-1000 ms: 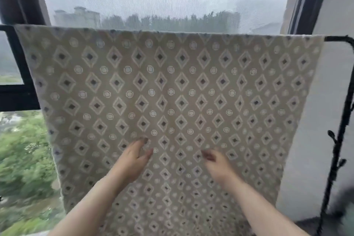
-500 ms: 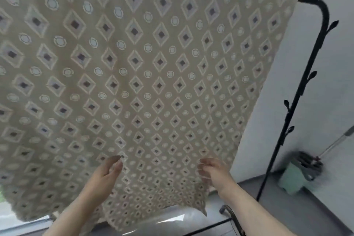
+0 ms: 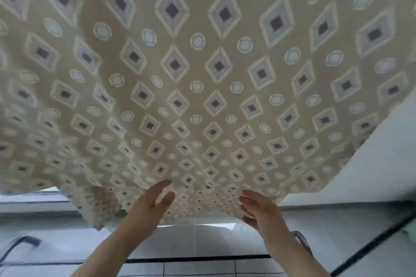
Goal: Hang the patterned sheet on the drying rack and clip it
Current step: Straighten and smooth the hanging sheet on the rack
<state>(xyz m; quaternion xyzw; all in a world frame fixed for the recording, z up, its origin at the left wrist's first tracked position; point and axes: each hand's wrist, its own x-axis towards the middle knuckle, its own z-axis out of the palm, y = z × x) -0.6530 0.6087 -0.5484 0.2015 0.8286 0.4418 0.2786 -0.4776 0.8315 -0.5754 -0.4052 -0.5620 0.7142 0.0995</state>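
The patterned sheet (image 3: 202, 78), beige with white diamonds and rings, hangs down in front of me and fills most of the view; its top edge and the rack's top bar are out of frame. My left hand (image 3: 150, 204) lies flat against the cloth near its lower hem, fingers straight and slightly apart. My right hand (image 3: 258, 209) is beside it, fingers loosely curved at the hem, touching the cloth without a clear grip. No clip is visible.
Below the hem are a pale tiled floor (image 3: 202, 245) and black base bars of the drying rack (image 3: 193, 260). A white wall (image 3: 382, 164) stands at the right, a low window sill (image 3: 33, 200) at the left.
My view has tilted down from the window and rack top to the sheet's lower hem and floor. Both hands have slid down the cloth to the hem.
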